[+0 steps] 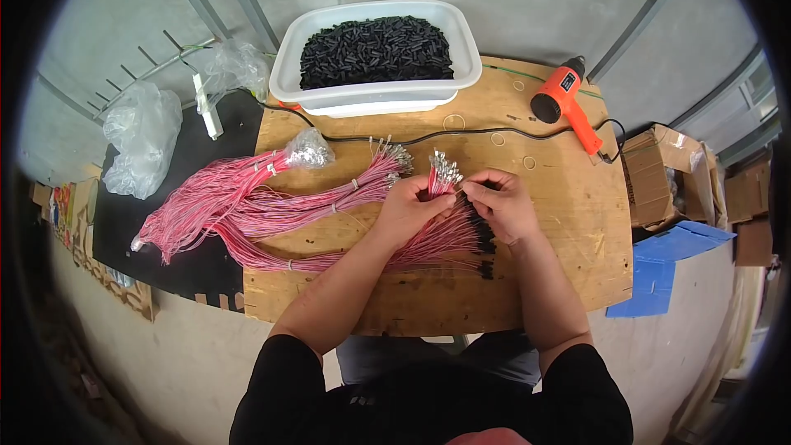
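Observation:
My left hand is closed around a bundle of pink wires, whose silver metal ends stick up above the fist. Just right of those ends, my right hand pinches with thumb and forefinger. Whatever lies in that pinch is too small to make out. Below the hands the wires fan out toward the right, several of them ending in black sleeves. To the left lie more pink wire bundles, tied with white bands; one has its end wrapped in a clear bag.
A white tub full of short black tubes stands at the table's back. An orange heat gun lies at the back right, its black cord crossing the wooden table. Rubber bands, plastic bags and cardboard boxes surround it.

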`<state>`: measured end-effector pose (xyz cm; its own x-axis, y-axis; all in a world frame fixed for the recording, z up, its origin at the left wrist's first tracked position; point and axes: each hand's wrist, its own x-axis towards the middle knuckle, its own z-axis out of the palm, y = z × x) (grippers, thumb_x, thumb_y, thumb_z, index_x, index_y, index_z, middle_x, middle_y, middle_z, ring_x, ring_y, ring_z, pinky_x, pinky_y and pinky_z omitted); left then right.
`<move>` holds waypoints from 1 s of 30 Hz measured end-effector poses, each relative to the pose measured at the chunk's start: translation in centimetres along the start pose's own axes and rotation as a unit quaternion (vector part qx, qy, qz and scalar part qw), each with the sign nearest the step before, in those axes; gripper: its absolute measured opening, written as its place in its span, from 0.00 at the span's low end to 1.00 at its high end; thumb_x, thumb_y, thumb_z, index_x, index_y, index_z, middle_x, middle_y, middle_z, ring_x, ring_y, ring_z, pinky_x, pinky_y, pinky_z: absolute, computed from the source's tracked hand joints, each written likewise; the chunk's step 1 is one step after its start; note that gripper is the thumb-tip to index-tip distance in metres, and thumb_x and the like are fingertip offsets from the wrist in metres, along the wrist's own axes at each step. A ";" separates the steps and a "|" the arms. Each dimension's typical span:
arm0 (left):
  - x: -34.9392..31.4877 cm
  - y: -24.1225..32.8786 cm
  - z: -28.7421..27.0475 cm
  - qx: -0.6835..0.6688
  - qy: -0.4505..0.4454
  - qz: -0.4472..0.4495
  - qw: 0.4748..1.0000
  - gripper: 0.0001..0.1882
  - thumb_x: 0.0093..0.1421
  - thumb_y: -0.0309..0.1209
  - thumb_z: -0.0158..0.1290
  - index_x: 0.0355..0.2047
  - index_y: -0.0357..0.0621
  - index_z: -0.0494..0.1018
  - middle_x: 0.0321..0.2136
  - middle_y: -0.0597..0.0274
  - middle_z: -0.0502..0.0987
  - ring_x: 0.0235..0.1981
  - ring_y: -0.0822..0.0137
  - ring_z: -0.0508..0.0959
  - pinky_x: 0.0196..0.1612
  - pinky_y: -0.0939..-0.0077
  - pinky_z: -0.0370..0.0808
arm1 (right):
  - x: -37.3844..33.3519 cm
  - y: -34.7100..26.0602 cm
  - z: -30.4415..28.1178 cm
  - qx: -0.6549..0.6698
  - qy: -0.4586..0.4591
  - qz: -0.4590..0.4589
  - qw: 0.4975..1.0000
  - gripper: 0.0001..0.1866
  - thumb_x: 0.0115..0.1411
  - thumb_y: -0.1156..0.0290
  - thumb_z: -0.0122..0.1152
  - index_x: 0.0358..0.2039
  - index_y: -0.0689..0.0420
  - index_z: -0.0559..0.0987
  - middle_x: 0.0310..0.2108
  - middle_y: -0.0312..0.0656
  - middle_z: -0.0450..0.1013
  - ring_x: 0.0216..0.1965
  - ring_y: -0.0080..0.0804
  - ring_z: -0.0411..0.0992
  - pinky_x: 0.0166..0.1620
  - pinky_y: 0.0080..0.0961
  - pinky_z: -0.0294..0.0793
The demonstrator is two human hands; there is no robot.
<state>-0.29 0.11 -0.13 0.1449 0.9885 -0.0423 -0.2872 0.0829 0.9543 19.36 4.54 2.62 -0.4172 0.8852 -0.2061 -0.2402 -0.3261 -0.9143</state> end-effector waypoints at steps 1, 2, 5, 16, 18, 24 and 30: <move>0.0 0.0 0.0 0.000 0.001 -0.002 1.000 0.08 0.62 0.25 0.61 0.41 0.35 0.78 0.27 0.68 0.79 0.26 0.79 0.76 0.30 0.84 0.74 | -0.1 0.0 0.1 0.001 0.000 0.001 1.000 0.04 0.61 0.77 0.67 0.35 0.63 0.81 0.23 0.30 0.72 0.20 0.13 0.61 0.23 0.13 0.56; 0.1 0.0 0.0 0.008 0.005 -0.001 1.000 0.08 0.62 0.25 0.61 0.40 0.36 0.79 0.27 0.68 0.79 0.26 0.79 0.76 0.30 0.84 0.73 | -0.3 -0.2 0.3 0.001 0.007 -0.005 1.000 0.04 0.61 0.77 0.67 0.35 0.63 0.82 0.23 0.30 0.72 0.20 0.12 0.61 0.23 0.13 0.56; 0.1 -0.1 0.0 0.030 0.006 0.005 1.000 0.07 0.62 0.24 0.61 0.40 0.36 0.79 0.27 0.69 0.79 0.26 0.80 0.75 0.30 0.84 0.73 | -0.6 0.3 0.7 -0.005 0.016 -0.007 1.000 0.04 0.61 0.77 0.67 0.35 0.63 0.83 0.23 0.30 0.73 0.20 0.12 0.61 0.24 0.13 0.56; -0.1 0.3 0.5 0.017 0.026 0.009 0.999 0.04 0.64 0.23 0.58 0.36 0.34 0.76 0.27 0.65 0.77 0.27 0.77 0.75 0.31 0.81 0.72 | -0.2 -1.4 -1.3 -0.362 0.065 -0.152 0.918 0.10 0.69 0.72 0.56 0.44 0.60 0.82 0.28 0.39 0.79 0.26 0.28 0.73 0.31 0.25 0.71; -0.3 0.2 0.1 0.018 0.026 0.016 0.999 0.03 0.64 0.22 0.58 0.36 0.35 0.76 0.27 0.66 0.76 0.27 0.77 0.75 0.31 0.81 0.72 | -0.6 -1.5 -0.4 -0.486 0.011 -0.181 0.855 0.09 0.67 0.73 0.54 0.43 0.55 0.82 0.32 0.48 0.80 0.35 0.45 0.79 0.39 0.35 0.76; 0.1 -0.5 -0.3 0.006 0.016 0.037 0.999 0.03 0.64 0.23 0.58 0.35 0.35 0.76 0.27 0.66 0.76 0.26 0.76 0.74 0.30 0.81 0.71 | 0.4 -2.8 0.4 -0.688 -0.081 -0.158 0.704 0.10 0.64 0.70 0.51 0.40 0.54 0.81 0.36 0.52 0.79 0.40 0.55 0.77 0.42 0.47 0.76; -0.3 -0.1 0.0 0.022 0.013 0.033 0.999 0.05 0.64 0.25 0.59 0.36 0.35 0.76 0.28 0.66 0.77 0.27 0.76 0.75 0.31 0.81 0.72 | 0.3 -3.5 0.2 -0.727 -0.139 -0.147 0.656 0.11 0.61 0.71 0.51 0.40 0.52 0.82 0.34 0.51 0.79 0.40 0.54 0.77 0.43 0.46 0.76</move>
<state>-0.33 -0.16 -0.18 0.1027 0.9946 0.0139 -0.2527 0.0125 0.9675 19.87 5.90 5.83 -0.7316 0.6791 -0.0598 0.6606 0.6845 -0.3083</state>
